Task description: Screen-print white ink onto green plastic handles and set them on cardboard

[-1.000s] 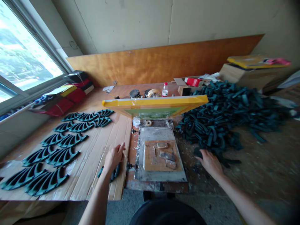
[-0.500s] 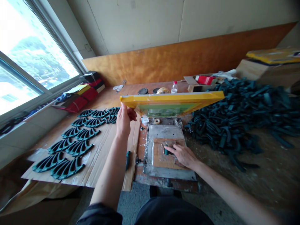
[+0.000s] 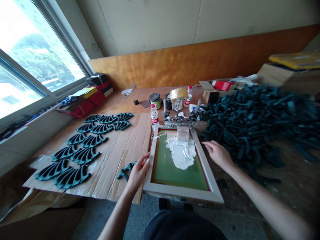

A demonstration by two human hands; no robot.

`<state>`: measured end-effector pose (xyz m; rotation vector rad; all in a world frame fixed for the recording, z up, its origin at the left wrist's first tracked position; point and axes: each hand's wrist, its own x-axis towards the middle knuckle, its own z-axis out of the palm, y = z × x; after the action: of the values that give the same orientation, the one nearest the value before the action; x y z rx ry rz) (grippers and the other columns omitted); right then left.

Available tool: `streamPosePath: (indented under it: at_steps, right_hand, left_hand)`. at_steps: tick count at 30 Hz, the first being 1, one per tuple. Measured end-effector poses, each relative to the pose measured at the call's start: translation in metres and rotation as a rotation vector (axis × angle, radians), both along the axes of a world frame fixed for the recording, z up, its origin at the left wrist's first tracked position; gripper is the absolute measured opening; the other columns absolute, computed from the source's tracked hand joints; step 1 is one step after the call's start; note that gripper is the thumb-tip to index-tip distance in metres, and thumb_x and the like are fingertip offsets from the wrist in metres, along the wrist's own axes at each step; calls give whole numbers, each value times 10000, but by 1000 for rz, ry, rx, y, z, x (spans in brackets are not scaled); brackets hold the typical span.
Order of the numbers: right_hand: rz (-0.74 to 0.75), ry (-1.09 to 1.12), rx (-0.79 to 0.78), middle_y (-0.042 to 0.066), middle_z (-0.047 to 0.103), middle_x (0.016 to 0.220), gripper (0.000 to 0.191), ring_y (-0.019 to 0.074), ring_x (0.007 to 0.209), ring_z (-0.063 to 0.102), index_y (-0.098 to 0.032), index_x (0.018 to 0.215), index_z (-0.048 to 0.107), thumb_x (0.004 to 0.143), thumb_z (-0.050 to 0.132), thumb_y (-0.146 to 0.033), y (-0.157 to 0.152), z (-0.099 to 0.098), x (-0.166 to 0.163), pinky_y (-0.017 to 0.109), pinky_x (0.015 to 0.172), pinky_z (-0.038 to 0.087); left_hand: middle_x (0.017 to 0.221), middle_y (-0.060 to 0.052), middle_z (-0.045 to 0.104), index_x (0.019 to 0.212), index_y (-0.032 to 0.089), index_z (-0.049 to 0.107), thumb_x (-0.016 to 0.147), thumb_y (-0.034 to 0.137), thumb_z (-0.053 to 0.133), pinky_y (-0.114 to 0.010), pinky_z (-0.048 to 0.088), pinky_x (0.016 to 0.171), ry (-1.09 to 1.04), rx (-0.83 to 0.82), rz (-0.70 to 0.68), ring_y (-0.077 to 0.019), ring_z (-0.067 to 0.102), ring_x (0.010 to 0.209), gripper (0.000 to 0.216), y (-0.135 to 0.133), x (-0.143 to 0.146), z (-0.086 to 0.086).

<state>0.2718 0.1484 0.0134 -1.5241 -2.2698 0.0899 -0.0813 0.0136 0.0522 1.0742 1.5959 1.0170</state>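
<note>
A screen-printing frame (image 3: pixel 185 195) with a pale rim and green mesh lies flat in front of me. White paste (image 3: pixel 183 156) is spread over the far half of its mesh, and a translucent squeegee-like block (image 3: pixel 183 135) stands at the paste's far end. My left hand (image 3: pixel 140 171) is at the frame's left rail, fingertips against the edge, fingers loosely bent and the thumb hidden. Just beyond the right rail hovers my right hand (image 3: pixel 218 155), open, fingers pointing at the frame. Beside my left hand, a dark green fan-shaped piece (image 3: pixel 125 171) lies on the cardboard (image 3: pixel 110 170).
Rows of fan-shaped green pieces (image 3: pixel 72 178) cover the cardboard's left side. A large heap of dark green parts (image 3: pixel 240 123) lies at right. Behind the frame are a metal hinge clamp (image 3: pixel 180 121), a red-capped bottle (image 3: pixel 154 115), a jar (image 3: pixel 155 100) and a tape roll (image 3: pixel 178 94).
The frame has swung down from its raised position, covering the base and the small green piece there. My left hand has left its front corner; my right hand has moved up and right from the base.
</note>
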Motion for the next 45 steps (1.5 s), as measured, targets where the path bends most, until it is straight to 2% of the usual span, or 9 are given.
streamPosePath:
  at_steps: [6, 10, 15, 19, 26, 31, 35, 39, 45]
  right_hand:
    - [150, -114, 50, 110, 533, 1191, 410, 254, 1085, 531, -186, 1182, 528, 795, 643, -258, 32, 46, -74, 316, 822, 477]
    - [240, -251, -77, 59, 610, 915, 151, 180, 831, 573, -177, 923, 582, 806, 545, -89, 13, 38, -95, 255, 708, 439]
    - [552, -230, 26, 76, 620, 867, 248, 211, 851, 550, -162, 846, 606, 794, 427, 1, -38, 17, -66, 300, 698, 422]
    - [756, -256, -29, 55, 622, 829, 232, 197, 806, 542, -178, 822, 604, 794, 445, -13, -43, 32, -54, 291, 669, 401]
    - [576, -142, 63, 76, 626, 871, 234, 218, 868, 539, -167, 853, 627, 803, 442, -32, -33, 23, -67, 322, 726, 436]
    - [677, -76, 53, 73, 648, 902, 258, 206, 878, 568, -180, 949, 653, 823, 466, -57, -51, 11, -56, 321, 759, 466]
    - [505, -13, -34, 31, 666, 997, 302, 196, 930, 595, -242, 1127, 616, 829, 638, -197, -15, 43, -74, 311, 818, 473]
    - [250, -3, 2, 29, 653, 1013, 569, 200, 869, 616, -304, 1367, 466, 833, 661, -323, 36, 73, -81, 290, 724, 489]
    - [-96, 159, 49, 91, 653, 848, 384, 225, 759, 610, -183, 983, 665, 954, 367, -425, 53, 54, -12, 329, 675, 479]
  left_hand:
    - [861, -40, 696, 1433, 190, 379, 877, 437, 472, -268, 478, 690, 245, -75, -64, -189, 648, 783, 615, -1, 3, -67]
    - [878, -38, 689, 1402, 191, 427, 885, 443, 454, -274, 478, 731, 319, -101, -81, -190, 647, 799, 576, 0, 2, -70]
    - [841, -28, 672, 1380, 187, 456, 882, 447, 460, -273, 470, 743, 283, -86, -72, -187, 632, 792, 562, -1, 0, -79]
    - [837, -29, 666, 1375, 182, 459, 881, 472, 460, -275, 467, 722, 255, -78, -60, -186, 625, 776, 573, -1, -1, -86]
    - [856, -40, 682, 1361, 177, 478, 856, 505, 495, -272, 480, 720, 175, -71, -17, -187, 641, 797, 603, -2, 0, -87]
    - [851, -48, 690, 1359, 171, 473, 823, 554, 527, -283, 498, 676, 49, -84, 1, -199, 650, 775, 660, -2, 1, -86]
    - [802, -30, 671, 1397, 164, 413, 787, 559, 582, -271, 490, 620, -82, -97, -9, -184, 635, 711, 745, -1, 0, -69]
    - [739, -9, 663, 1400, 188, 424, 775, 594, 599, -250, 473, 579, -185, -97, -4, -170, 621, 669, 766, 3, -4, -20]
    - [838, -37, 682, 1070, 177, 621, 854, 687, 356, -245, 459, 559, -279, 167, 131, -156, 610, 670, 614, 44, 6, 68]
